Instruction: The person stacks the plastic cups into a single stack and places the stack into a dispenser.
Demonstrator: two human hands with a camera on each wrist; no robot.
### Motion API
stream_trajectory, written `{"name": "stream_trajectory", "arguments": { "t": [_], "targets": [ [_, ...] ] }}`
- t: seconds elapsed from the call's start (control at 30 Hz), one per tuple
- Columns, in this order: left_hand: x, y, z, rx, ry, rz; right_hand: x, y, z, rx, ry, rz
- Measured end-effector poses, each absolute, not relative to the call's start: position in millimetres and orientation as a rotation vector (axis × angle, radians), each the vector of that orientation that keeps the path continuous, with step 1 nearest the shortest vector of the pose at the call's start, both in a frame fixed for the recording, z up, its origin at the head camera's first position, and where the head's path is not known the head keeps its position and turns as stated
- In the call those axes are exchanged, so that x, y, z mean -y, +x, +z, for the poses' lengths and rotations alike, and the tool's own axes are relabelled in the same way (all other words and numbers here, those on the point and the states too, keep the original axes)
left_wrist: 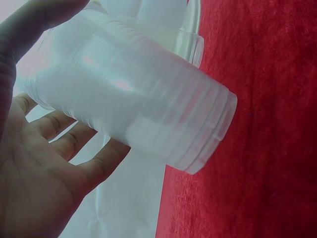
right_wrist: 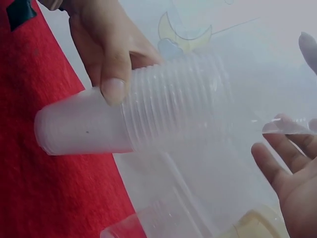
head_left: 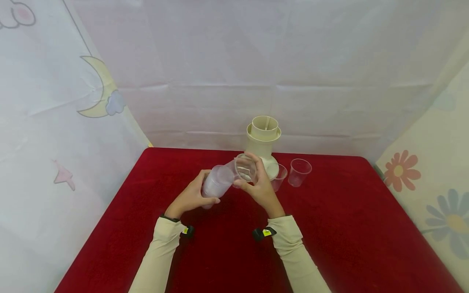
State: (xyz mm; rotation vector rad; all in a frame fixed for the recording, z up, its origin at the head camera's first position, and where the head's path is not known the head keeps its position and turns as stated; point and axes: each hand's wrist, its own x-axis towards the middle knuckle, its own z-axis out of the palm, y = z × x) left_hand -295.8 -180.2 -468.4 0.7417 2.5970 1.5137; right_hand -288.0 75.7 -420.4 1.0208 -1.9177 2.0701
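A stack of clear plastic cups (head_left: 217,185) lies tilted in my left hand (head_left: 190,197), whose thumb and fingers grip it round the sides. The ribbed rims of the nested cups show in the right wrist view, where the stack (right_wrist: 168,106) points toward the right hand. My right hand (head_left: 261,189) holds a single clear cup (head_left: 234,166) by its rim, thumb below and fingers above. This cup sits at the open end of the stack, its base toward the stack; whether it is fully out cannot be told. Both hands are above the table.
A cream cylindrical dispenser-like container (head_left: 263,148) with an open top stands at the table's back, behind the right hand. Right of it stand two clear cups, one partly behind the hand (head_left: 279,179), the other cup (head_left: 299,173) farther right. Red cloth covers the table (head_left: 329,232).
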Motion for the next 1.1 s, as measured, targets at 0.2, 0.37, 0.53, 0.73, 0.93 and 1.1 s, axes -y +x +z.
{"name": "stream_trajectory", "arguments": {
  "t": [0.2,0.37,0.53,0.73,0.93,1.1],
  "targets": [
    [180.2,-295.3,-468.1,-2.607,0.723,1.49,-69.8,-286.5,-421.9,2.032,0.957,1.973],
    [181.1,-295.0,-468.3,-2.616,0.727,1.478,-63.4,-284.0,-421.6,2.108,0.91,1.928],
    [181.7,-294.3,-468.0,-2.602,0.732,1.493,-56.4,-270.5,-404.6,2.163,0.925,1.878],
    [181.9,-294.1,-470.5,-2.6,0.744,1.498,-52.6,-267.6,-404.1,2.188,0.95,1.864],
    [182.6,-293.6,-469.3,-2.611,0.739,1.485,-51.7,-267.6,-405.0,2.183,0.949,1.808],
    [182.7,-292.3,-466.9,-2.613,0.727,1.483,-51.8,-268.3,-405.5,2.152,0.97,1.806]
  ]
}}
